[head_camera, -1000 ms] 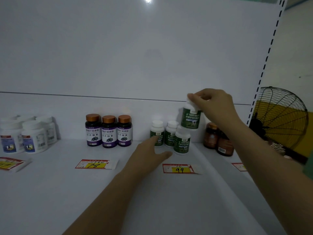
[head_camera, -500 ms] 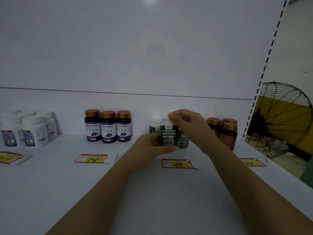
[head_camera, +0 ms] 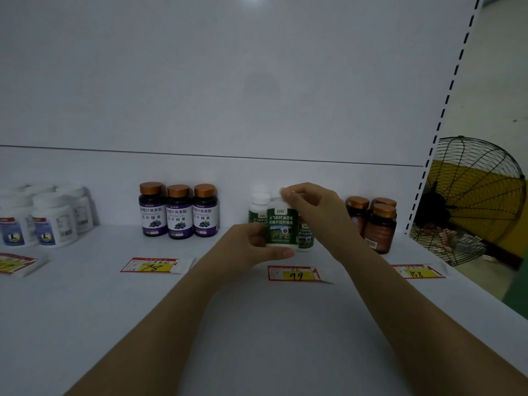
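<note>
A white bottle with a green label is held upright just above the white shelf, in front of two like bottles at the back wall. My right hand grips its white cap from above. My left hand holds the bottle's lower part from the left, thumb under its base. A red and yellow price tag marked 99 lies on the shelf below it.
Three purple-labelled bottles with copper caps stand to the left, white jars at the far left, three brown bottles to the right. Price tags marked 78 and 158 lie on the shelf. A black fan stands past the shelf's right post.
My right hand brought the green-labelled bottle down from above the row to just over the shelf front. My left hand rose off the shelf and took hold of its lower part.
</note>
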{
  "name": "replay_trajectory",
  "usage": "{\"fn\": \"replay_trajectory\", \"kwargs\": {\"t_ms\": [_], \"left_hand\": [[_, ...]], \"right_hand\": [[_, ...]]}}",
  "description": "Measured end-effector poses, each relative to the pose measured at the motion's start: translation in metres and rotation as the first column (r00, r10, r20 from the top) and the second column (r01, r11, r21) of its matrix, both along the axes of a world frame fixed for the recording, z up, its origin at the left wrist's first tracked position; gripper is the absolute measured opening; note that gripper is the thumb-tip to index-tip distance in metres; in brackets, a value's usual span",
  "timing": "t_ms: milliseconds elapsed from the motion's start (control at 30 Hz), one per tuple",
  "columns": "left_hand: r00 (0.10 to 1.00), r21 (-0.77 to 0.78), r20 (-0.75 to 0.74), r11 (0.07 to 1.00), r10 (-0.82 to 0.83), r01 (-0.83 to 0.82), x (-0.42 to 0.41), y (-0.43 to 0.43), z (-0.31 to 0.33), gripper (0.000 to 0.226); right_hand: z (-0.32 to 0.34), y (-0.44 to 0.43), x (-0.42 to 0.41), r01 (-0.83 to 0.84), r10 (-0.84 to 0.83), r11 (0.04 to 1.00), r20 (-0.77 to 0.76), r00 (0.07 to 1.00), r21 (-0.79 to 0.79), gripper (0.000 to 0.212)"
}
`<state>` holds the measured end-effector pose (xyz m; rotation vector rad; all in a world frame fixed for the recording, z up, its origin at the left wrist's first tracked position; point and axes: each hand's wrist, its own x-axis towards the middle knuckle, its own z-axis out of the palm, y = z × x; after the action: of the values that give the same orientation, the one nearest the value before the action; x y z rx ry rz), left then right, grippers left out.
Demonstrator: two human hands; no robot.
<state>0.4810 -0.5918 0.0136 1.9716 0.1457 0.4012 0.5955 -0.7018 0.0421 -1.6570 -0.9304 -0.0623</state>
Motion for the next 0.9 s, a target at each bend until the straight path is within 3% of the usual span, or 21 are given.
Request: {"fn": "replay_trajectory", "kwargs": {"t_ms": [500,900], "left_hand": [[1.000,-0.007,0.026,1.000,0.002,-0.002,0.0003,0.0005,0.0008,0.030],[0.998,0.053,0.039,0.997,0.052,-0.054,0.0026,0.0002,-0.0001,0.040]], "right_hand": [[0.0003,-0.0009,-0.0010,-0.017,0.017,1.000,0.024,1.000,0.024,0.020],[0.0065,-0.0048,-0.0047,-0.064,0.063,0.998,-0.068,0.996,-0.017,0.032]]}}
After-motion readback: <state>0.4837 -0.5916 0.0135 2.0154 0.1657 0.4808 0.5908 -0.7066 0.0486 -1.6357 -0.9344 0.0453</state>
